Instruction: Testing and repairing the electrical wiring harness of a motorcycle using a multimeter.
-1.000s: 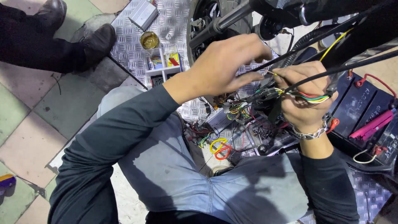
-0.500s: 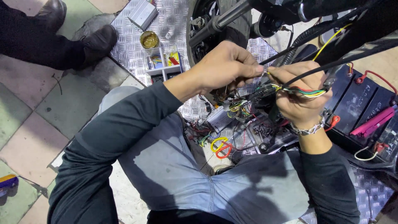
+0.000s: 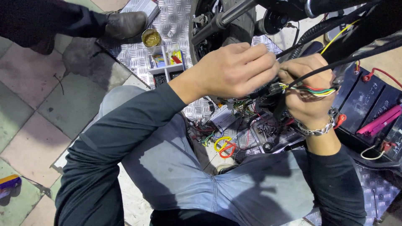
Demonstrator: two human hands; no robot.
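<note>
We see the right hand (image 3: pixel 307 90) clenched around a bundle of coloured wires (image 3: pixel 320 90), knuckles up, wrist bent, with the wire ends fanning out to the right of the fist. The left hand (image 3: pixel 234 71) reaches in from the left, forearm stretched, fingertips pinching the same bundle just beside the right thumb, above the tangled wiring (image 3: pixel 234 125)

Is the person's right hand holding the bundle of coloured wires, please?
Yes, the right hand is closed around the bundle of coloured wires, while the left hand pinches at its end.
</note>
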